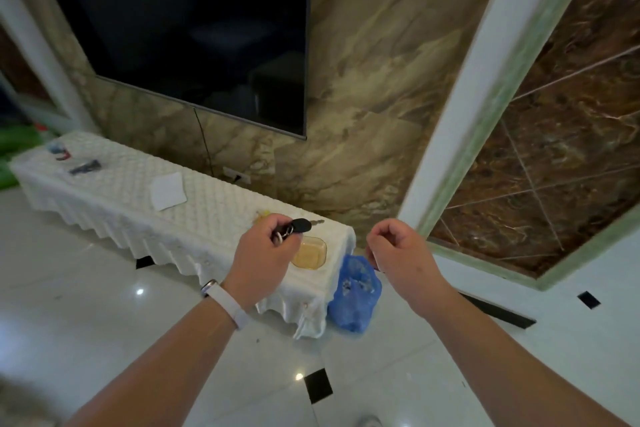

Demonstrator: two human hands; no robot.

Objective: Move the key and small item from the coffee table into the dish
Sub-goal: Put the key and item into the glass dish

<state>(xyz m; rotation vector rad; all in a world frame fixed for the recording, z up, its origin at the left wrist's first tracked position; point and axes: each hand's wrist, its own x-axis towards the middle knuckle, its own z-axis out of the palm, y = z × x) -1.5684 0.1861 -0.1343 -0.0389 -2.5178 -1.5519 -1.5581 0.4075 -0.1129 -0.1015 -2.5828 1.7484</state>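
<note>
My left hand [266, 246] is closed around a key bunch [298, 226]: a black oval fob, metal rings and a key blade sticking out to the right. It hovers just left of and above a small amber glass dish [310, 253], which stands near the right end of a long low cabinet under a white quilted cover [145, 198]. My right hand [398, 246] is curled loosely to the right of the cabinet's end, fingers folded in; whether it holds anything small is hidden. A yellow object [264, 214] peeks out behind my left hand.
A blue plastic bag [355, 291] sits on the floor by the cabinet's right end. On the cover lie a white paper [168, 190] and dark small items [85, 167] further left. A large dark TV [194, 28] hangs above. Glossy white tiles cover the floor.
</note>
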